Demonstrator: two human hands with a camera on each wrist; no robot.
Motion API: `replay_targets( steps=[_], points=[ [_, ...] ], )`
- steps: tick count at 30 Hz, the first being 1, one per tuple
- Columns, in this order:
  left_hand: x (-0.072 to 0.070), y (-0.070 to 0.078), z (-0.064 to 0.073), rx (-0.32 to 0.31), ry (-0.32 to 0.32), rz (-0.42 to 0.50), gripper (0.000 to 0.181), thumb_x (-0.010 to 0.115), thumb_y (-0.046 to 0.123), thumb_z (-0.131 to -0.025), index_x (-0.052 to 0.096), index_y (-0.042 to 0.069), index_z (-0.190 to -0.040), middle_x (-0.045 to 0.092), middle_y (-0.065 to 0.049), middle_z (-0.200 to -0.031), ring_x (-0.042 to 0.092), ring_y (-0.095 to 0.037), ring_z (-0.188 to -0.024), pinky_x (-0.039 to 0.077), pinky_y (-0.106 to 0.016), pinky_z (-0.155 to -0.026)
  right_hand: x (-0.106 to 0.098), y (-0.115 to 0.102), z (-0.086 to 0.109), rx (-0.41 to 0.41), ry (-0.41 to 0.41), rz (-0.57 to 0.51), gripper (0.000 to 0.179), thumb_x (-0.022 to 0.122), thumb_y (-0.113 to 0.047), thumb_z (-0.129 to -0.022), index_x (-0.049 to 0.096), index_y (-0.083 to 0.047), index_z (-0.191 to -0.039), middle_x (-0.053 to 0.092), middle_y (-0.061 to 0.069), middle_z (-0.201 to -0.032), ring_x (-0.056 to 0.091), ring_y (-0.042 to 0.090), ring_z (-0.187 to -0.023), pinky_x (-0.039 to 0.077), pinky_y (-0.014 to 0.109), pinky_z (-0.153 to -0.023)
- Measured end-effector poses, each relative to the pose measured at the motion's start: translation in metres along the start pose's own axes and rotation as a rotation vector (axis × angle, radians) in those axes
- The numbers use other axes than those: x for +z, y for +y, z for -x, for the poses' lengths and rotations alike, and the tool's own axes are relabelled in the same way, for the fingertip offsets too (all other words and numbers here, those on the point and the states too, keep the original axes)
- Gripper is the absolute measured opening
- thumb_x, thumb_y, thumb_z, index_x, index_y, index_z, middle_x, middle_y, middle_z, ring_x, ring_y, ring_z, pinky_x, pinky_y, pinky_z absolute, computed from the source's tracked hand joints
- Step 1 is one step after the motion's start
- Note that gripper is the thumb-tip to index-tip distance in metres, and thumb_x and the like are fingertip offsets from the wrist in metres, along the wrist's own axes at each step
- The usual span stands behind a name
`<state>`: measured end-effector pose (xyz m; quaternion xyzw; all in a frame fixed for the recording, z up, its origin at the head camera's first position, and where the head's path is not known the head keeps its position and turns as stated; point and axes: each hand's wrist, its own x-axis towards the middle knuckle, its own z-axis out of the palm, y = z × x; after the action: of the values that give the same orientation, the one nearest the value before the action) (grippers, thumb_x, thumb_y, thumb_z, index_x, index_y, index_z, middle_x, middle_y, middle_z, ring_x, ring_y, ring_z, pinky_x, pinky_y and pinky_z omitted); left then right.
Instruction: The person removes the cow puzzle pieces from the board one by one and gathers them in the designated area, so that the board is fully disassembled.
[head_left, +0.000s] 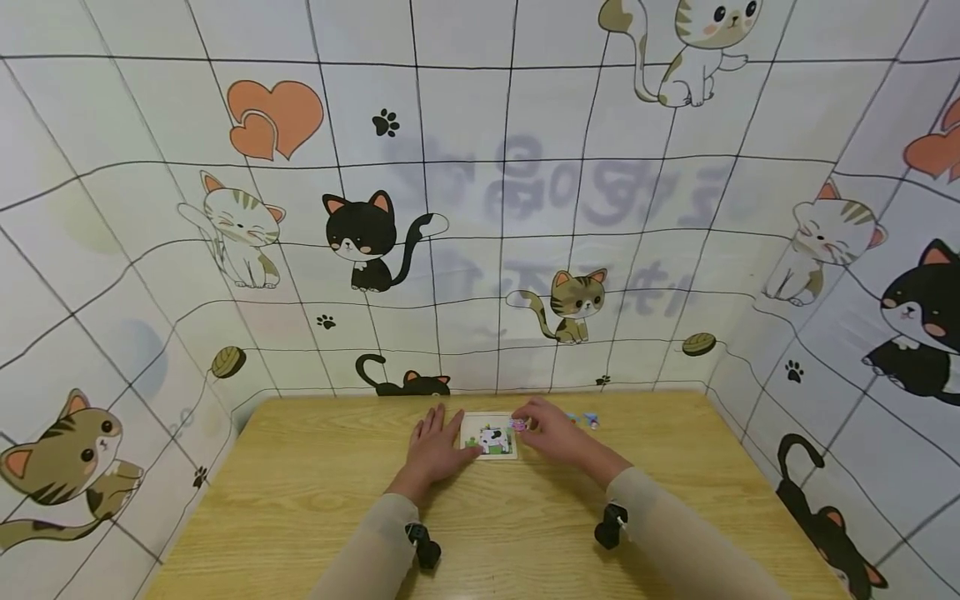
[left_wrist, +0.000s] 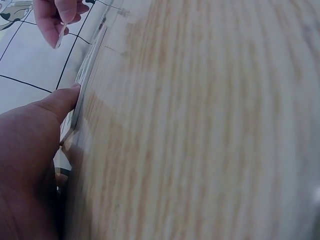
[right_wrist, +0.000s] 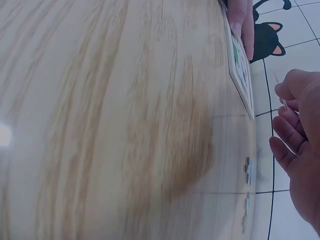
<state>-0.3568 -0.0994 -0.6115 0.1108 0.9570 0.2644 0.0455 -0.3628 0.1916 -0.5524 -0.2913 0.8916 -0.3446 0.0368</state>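
A small puzzle board [head_left: 480, 419] with a black-and-white cow picture lies flat on the table. At its left side rests my left hand [head_left: 435, 450], fingers spread and straight; in the left wrist view its thumb [left_wrist: 67, 97] touches the board's edge. My right hand [head_left: 555, 429] pinches a small pink puzzle piece [head_left: 518, 425] between thumb and fingertips, above the board's right edge. From the right wrist view, the piece is seen thin and edge-on, raised off the tabletop. Its printed picture is too small to make out.
Several small blue and coloured pieces [head_left: 591, 421] lie on the wooden table [head_left: 300, 500] just beyond the right hand. A white grid cloth [head_left: 465, 200] printed with cats hangs behind the table's back edge and along both sides.
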Motion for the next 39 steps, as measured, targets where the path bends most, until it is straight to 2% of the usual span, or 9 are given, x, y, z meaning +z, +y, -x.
replay_targets(
  steps=[5,13,22,28,35,39],
  points=[
    [-0.004,0.005,0.004,-0.004,-0.016,0.007,0.096,0.066,0.068,-0.101,0.034,0.017,-0.176,0.011,-0.024,-0.183,0.005,-0.043,-0.17,0.005,-0.063,-0.134,-0.006,0.005,0.009,-0.013,0.02,0.023,0.03,0.07,-0.008,-0.107,0.072,-0.001,-0.136,0.063,0.007,-0.121,0.064,0.019,-0.101,0.058,0.035,-0.081],
    [0.005,-0.004,-0.002,0.011,0.006,0.012,0.097,0.067,0.069,-0.099,0.035,0.019,-0.175,0.014,-0.022,-0.183,0.007,-0.043,-0.17,0.007,-0.064,-0.134,-0.012,0.017,0.02,0.005,0.031,0.033,0.027,0.074,-0.005,-0.104,0.075,-0.003,-0.131,0.064,0.003,-0.115,0.065,0.017,-0.1,0.057,0.031,-0.078],
    [0.001,-0.001,0.002,0.018,0.0,0.018,0.096,0.065,0.07,-0.101,0.036,0.015,-0.175,0.014,-0.026,-0.182,0.007,-0.046,-0.169,0.006,-0.065,-0.133,-0.015,0.024,0.026,0.008,0.014,0.02,0.026,0.074,-0.005,-0.106,0.075,-0.002,-0.131,0.064,0.007,-0.114,0.065,0.018,-0.1,0.057,0.032,-0.079],
    [0.004,-0.005,-0.002,0.016,-0.001,0.012,0.097,0.066,0.071,-0.1,0.036,0.018,-0.175,0.014,-0.023,-0.183,0.008,-0.044,-0.17,0.007,-0.064,-0.133,-0.018,0.025,0.029,0.032,0.012,0.03,0.028,0.073,-0.005,-0.106,0.074,0.001,-0.134,0.065,0.008,-0.119,0.067,0.021,-0.104,0.058,0.032,-0.08],
    [0.006,-0.008,-0.007,0.011,0.004,-0.001,0.096,0.067,0.071,-0.099,0.036,0.021,-0.175,0.014,-0.021,-0.183,0.008,-0.043,-0.17,0.008,-0.064,-0.133,-0.019,0.031,0.032,0.038,0.018,0.046,0.028,0.073,-0.007,-0.107,0.074,0.004,-0.133,0.065,0.008,-0.114,0.066,0.021,-0.099,0.056,0.03,-0.074],
    [0.005,-0.007,-0.007,0.007,0.006,-0.012,0.096,0.067,0.071,-0.099,0.036,0.022,-0.176,0.014,-0.021,-0.183,0.008,-0.043,-0.17,0.008,-0.064,-0.134,-0.019,0.035,0.033,0.057,0.021,0.067,0.028,0.075,-0.006,-0.105,0.075,0.004,-0.131,0.065,0.006,-0.11,0.064,0.017,-0.097,0.056,0.03,-0.076]
  ],
)
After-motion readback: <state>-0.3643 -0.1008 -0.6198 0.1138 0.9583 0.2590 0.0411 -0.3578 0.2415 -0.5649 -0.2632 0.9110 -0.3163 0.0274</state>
